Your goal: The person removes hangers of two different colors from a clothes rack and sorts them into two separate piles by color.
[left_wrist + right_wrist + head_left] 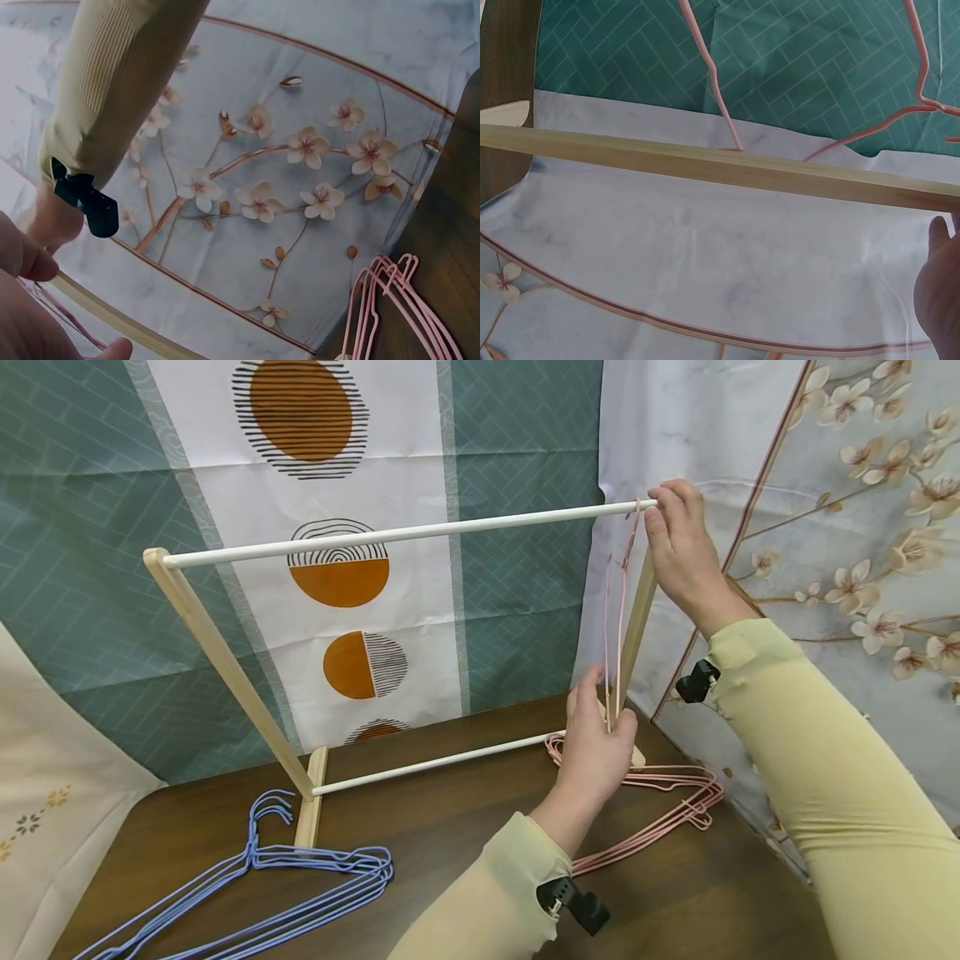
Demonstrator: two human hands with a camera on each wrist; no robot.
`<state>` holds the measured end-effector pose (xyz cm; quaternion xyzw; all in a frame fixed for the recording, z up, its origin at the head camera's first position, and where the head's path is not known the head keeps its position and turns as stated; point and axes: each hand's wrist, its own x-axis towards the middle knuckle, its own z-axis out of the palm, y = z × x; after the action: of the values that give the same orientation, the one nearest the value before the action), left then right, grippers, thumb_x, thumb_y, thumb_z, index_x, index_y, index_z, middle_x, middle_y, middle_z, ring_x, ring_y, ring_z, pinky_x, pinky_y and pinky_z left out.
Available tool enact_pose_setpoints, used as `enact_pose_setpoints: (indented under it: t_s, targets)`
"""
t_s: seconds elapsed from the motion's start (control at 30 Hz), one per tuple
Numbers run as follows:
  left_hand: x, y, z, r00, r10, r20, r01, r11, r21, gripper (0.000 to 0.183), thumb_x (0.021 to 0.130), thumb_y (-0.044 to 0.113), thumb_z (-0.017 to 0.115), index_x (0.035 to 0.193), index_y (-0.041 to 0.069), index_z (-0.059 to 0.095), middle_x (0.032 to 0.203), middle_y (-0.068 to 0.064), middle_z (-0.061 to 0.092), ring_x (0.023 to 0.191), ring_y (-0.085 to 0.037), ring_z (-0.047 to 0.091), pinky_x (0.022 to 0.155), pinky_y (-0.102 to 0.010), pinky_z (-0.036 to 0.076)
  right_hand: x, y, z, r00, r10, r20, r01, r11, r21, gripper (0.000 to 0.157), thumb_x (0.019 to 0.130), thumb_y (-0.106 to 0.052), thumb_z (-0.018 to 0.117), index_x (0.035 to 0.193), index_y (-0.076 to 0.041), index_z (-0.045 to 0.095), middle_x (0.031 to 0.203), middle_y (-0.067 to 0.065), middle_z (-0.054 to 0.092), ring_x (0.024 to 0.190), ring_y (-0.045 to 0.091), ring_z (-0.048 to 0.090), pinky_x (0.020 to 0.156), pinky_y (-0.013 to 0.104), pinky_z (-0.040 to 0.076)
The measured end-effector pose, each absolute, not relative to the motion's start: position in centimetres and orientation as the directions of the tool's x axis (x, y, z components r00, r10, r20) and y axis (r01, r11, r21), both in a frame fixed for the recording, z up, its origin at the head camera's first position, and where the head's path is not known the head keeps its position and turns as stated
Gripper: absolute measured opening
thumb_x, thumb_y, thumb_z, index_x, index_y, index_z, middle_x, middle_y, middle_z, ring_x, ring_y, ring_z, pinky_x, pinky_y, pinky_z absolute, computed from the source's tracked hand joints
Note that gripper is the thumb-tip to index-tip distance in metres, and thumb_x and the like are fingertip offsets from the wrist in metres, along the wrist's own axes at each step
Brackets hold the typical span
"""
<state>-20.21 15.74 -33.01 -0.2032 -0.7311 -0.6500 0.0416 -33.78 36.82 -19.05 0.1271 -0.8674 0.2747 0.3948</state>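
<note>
A pink clothes hanger [621, 618] hangs by its hook from the right end of the white rod of a clothes rack [420, 531]. My left hand [596, 743] is at the hanger's lower part, with the wires running between the spread fingers and thumb. In the left wrist view, thumb and finger stand apart around these wires. High up, my right hand [686, 543] grips the rack's top right corner, fingers over the end and thumb in front. The right wrist view shows the wooden post [727, 169] with the pink wire behind it; most of that hand is cut off.
Several pink hangers [667, 827] lie on the brown table [450, 835] beneath my arms, partly hidden. Several blue hangers [322, 860] lie at the left, near the rack's left foot [310, 822]. Patterned cloths [525, 527] hang close behind and beside the rack.
</note>
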Motion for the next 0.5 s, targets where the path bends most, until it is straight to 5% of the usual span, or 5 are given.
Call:
enact_pose_setpoints:
  t_s: [0.5]
  targets:
    - [-22.0,15.6,-32.8,-0.913,0.162,0.374,0.39,0.083,0.917,0.039,0.113,0.014,0.055,0.152,0.012,0.065,0.152,-0.01,0.06,0.134,-0.025,0.062,0.114,-0.045,0.05,-33.8,36.9,-19.1,-0.667,-0.001,0.745,-0.424,0.823,-0.379,0.05,0.122,-0.029,0.035,0.159,0.004,0.044,0.168,0.018,0.027,0.147,0.037,0.039,0.122,0.049,0.035]
